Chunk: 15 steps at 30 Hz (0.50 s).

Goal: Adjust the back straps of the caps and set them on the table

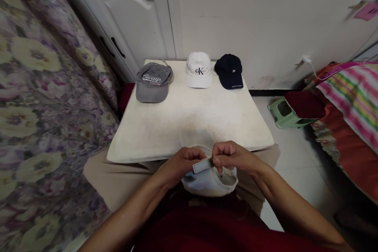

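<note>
Nearest of all, short of the table [236, 118], a pale cap [203, 185] was held over the person's lap, its rounded crown toward the body and its brim reaching the table's near edge. The left hand [189, 161], just short of that edge, had its fingers curled in with the thumb against the cap's strap [202, 165]; how far the hidden fingers wrapped could not be told. The right hand [226, 155], also at the table's near edge, pinched the strap's other part between thumb and bent fingers. So the cap hung below and between both hands, its strap bridging them.

Along the table's far edge sat a grey cap [152, 86] at the left, a white cap [199, 71] near the middle and a navy cap [229, 71] at the right. Right of the table stood a green stool [282, 117]; behind the table rose a white cabinet door [132, 23].
</note>
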Tool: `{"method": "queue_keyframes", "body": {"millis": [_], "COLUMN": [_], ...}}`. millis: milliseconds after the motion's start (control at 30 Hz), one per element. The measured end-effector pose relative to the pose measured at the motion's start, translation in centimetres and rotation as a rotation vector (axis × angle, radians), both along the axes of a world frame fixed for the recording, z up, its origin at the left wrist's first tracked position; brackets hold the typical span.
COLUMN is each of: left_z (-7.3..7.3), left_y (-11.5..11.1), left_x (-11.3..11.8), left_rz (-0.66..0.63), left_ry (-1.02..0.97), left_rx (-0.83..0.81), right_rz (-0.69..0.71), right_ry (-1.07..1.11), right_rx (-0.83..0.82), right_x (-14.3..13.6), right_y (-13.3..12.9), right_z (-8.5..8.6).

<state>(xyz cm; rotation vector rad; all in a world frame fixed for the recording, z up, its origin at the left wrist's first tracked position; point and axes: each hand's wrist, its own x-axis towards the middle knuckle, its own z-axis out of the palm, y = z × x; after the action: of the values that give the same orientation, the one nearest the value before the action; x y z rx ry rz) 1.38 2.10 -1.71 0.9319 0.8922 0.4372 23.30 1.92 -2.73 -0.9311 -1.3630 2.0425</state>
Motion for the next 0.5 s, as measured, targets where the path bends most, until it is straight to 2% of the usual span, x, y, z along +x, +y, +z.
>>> {"method": "queue_keyframes", "body": {"millis": [300, 500], "left_z": [-0.4, -0.1], "left_y": [-0.1, 0.2], "left_x": [0.5, 0.3], "left_rz": [-0.015, -0.029], "left_ry": [0.056, 0.095], "left_rx": [0.049, 0.094], "right_rz": [0.088, 0.082], "right_ry": [-0.031, -0.045], "right_rx": [-0.096, 0.014], "right_x": [0.2, 0.8], "right_y": [0.5, 0.4], "right_z": [0.8, 1.3]}}
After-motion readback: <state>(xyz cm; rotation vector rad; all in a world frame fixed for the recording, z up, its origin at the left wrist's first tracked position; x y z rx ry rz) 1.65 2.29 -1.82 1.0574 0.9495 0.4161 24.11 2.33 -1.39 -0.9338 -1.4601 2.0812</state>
